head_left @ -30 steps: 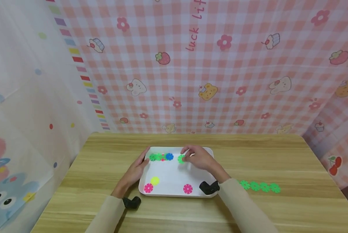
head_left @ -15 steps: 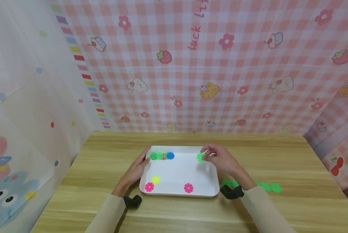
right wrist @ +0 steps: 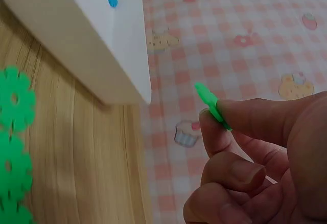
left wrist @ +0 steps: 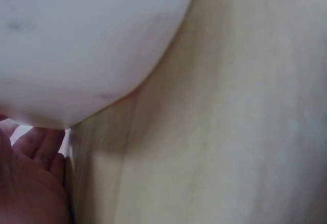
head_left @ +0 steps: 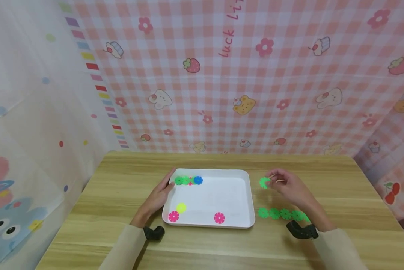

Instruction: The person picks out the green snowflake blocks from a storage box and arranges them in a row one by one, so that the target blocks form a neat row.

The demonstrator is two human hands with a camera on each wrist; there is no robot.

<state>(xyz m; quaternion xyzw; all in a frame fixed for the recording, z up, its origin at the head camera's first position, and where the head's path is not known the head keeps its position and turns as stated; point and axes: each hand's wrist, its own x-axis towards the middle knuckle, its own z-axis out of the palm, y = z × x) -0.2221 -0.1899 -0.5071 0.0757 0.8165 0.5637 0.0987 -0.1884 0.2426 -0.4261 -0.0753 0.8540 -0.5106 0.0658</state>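
Between thumb and forefinger, my right hand (head_left: 286, 186) pinches a green snowflake disc (right wrist: 212, 104), held in the air just right of the white tray (head_left: 219, 198). My left hand (head_left: 158, 197) grips the tray's left side, thumb over the rim; in the left wrist view its fingers (left wrist: 43, 147) reach along the tray's outer wall. Inside the tray, several green discs (head_left: 186, 180) and a blue disc (head_left: 198, 180) lie in a row at the back left. A yellow disc (head_left: 181, 208) and a pink disc (head_left: 173, 216) sit front left, and another pink disc (head_left: 219, 218) lies near the front edge.
On the wooden table (head_left: 219, 247), right of the tray, a row of several green discs (head_left: 285, 214) lies below my right hand; my wrist hides its right end. A checked cloth (head_left: 222, 82) hangs behind the table.
My right hand has carried the green disc rightward, from above the tray to beyond its right rim. The left hand stays on the tray. More of the table's green row now shows.
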